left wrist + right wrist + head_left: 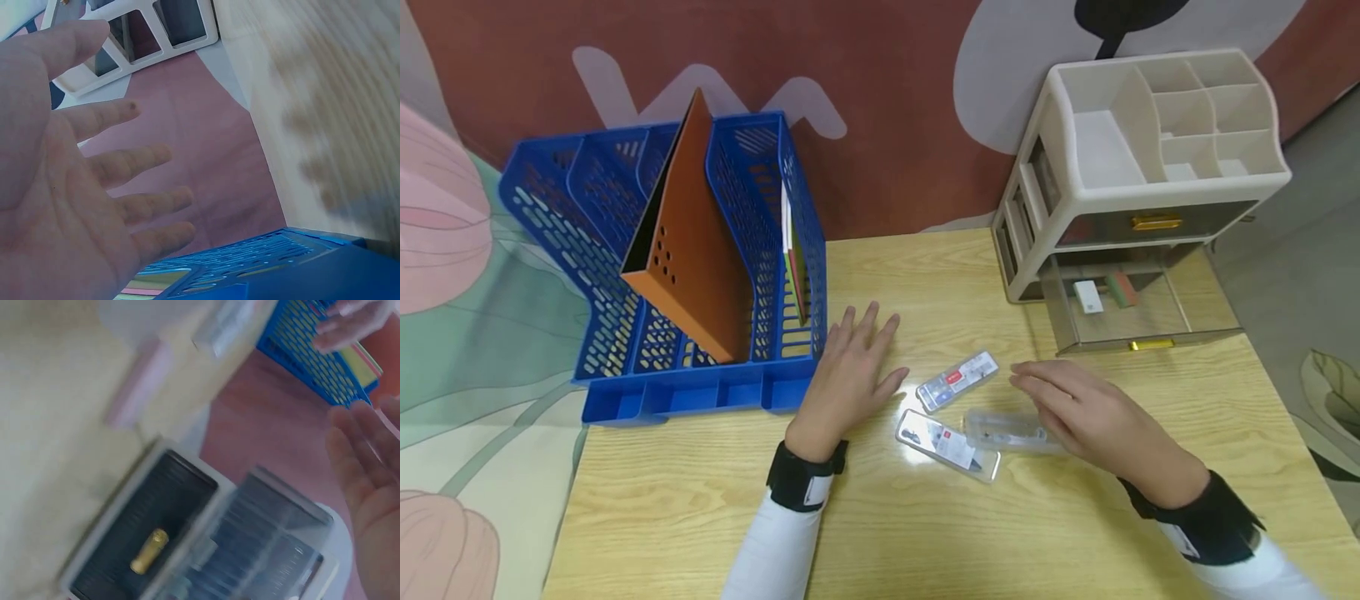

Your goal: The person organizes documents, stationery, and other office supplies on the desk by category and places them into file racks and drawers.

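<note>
3 clr cases (957, 381) grouped on tbl (917, 533)

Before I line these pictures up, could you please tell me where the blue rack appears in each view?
Head: rack in the left half.
Left wrist: rack along the bottom, centre to right.
Right wrist: rack at the upper right.
Shared landmark: the drawer unit, upper right in head, top left in left wrist, bottom in right wrist.

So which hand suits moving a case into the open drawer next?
Probably the right hand: it is by the clear cases and nearer the drawer; the left hand is by the blue rack.
</note>
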Available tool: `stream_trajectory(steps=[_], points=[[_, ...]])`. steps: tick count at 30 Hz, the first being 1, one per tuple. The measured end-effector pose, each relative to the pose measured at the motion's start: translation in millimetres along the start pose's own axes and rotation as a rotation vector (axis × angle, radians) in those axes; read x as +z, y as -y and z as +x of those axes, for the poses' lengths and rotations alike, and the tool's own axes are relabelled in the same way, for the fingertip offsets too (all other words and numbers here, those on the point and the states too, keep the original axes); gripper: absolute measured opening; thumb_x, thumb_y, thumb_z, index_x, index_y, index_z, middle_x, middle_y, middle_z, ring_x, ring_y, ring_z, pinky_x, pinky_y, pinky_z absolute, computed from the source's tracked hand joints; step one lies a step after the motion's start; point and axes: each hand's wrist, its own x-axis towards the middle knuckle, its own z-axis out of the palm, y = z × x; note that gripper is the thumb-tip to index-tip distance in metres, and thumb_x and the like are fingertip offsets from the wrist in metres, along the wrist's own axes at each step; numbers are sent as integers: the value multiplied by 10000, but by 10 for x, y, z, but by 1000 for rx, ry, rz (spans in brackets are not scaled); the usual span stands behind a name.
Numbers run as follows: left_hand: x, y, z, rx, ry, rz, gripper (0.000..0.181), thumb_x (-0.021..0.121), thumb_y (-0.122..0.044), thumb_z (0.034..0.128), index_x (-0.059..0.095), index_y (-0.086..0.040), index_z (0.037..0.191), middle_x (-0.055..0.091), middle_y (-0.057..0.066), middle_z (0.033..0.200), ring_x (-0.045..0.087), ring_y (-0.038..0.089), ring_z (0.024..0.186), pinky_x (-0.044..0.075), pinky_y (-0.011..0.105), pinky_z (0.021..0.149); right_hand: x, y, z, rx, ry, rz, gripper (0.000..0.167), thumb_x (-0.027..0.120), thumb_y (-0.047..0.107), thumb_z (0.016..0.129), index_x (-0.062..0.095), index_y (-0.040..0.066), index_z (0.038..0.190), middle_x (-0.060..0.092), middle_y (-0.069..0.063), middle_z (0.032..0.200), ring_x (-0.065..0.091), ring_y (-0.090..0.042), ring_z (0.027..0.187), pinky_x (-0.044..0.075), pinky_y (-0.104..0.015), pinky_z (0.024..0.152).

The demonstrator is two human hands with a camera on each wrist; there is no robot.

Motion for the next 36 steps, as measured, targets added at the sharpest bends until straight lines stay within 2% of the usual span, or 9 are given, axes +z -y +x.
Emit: stream_trajectory(steps=[1, 4, 6, 8, 10, 14, 24, 30, 36], points=[[-4, -8, 0, 1, -1, 0, 719, 639, -502, 993, 418, -172, 1592, 322, 175, 1674, 279, 493, 1529, 300, 636, 1214, 32, 10, -38, 11, 27, 6, 427, 370, 211, 1117, 719, -21, 1199, 725, -148, 1212, 711, -271, 1060, 585, -373, 855], [-11, -29, 1, 5, 0, -1, 724, 641, -505, 991, 417, -171, 1592, 323, 177, 1674, 288, 496, 1525, 296, 637, 1215, 119, 33, -164, 90, 130, 35, 480, 314, 273, 1134, 704, 14, 1235, 697, -130, 1284, 682, -269, 1149, 478, -284, 1101], [-15, -38, -1, 6, 3, 3, 724, 637, -510, 993, 414, -174, 1594, 322, 175, 1674, 285, 494, 1527, 295, 636, 1215, 160, 39, -233, 145, 190, 41, 532, 274, 323, 1137, 692, 22, 1269, 676, -137, 1328, 663, -300, 1198, 441, -335, 1153], [-18, -47, -1, 9, 7, 5, 720, 630, -513, 996, 413, -177, 1595, 322, 176, 1674, 282, 492, 1529, 293, 632, 1219, 187, 30, -292, 198, 254, 46, 442, 373, 296, 1129, 673, 22, 1304, 649, -154, 1375, 638, -347, 1243, 435, -393, 1165], [-22, -54, -3, 13, 11, 7, 719, 622, -518, 998, 409, -180, 1597, 319, 174, 1676, 271, 487, 1535, 287, 630, 1222, 206, 13, -332, 227, 293, 31, 351, 534, 228, 1080, 654, 21, 1338, 626, -174, 1409, 615, -392, 1268, 504, -515, 1072], [-35, -80, -7, 24, 16, 11, 719, 616, -524, 1000, 409, -181, 1597, 317, 172, 1677, 263, 481, 1540, 290, 638, 1217, 219, -44, -406, 275, 359, 12, 528, 759, 22, 855, 636, 35, 1368, 586, -189, 1461, 571, -413, 1315, 513, -574, 1040], [-4, -183, -14, 51, 44, 1, 717, 604, -543, 997, 413, -199, 1596, 303, 153, 1688, 241, 469, 1553, 267, 633, 1226, 284, -207, -532, 287, 414, -32, 678, 658, -253, 731, 652, 42, 1342, 577, -218, 1461, 541, -462, 1326, 460, -643, 1064], [6, -229, -27, 68, 49, 7, 714, 608, -537, 998, 414, -196, 1595, 296, 152, 1690, 231, 462, 1558, 273, 630, 1226, 355, -329, -565, 227, 373, -55, 608, 684, -227, 727, 675, 36, 1275, 647, -220, 1330, 615, -437, 1215, 518, -607, 1005], [18, -267, -25, 85, 61, 14, 716, 601, -535, 1002, 397, -204, 1603, 287, 150, 1694, 217, 460, 1563, 263, 625, 1232, 380, -379, -537, 213, 377, -45, 639, 750, -206, 694, 676, 72, 1264, 657, -151, 1242, 639, -356, 1149, 561, -546, 954]])
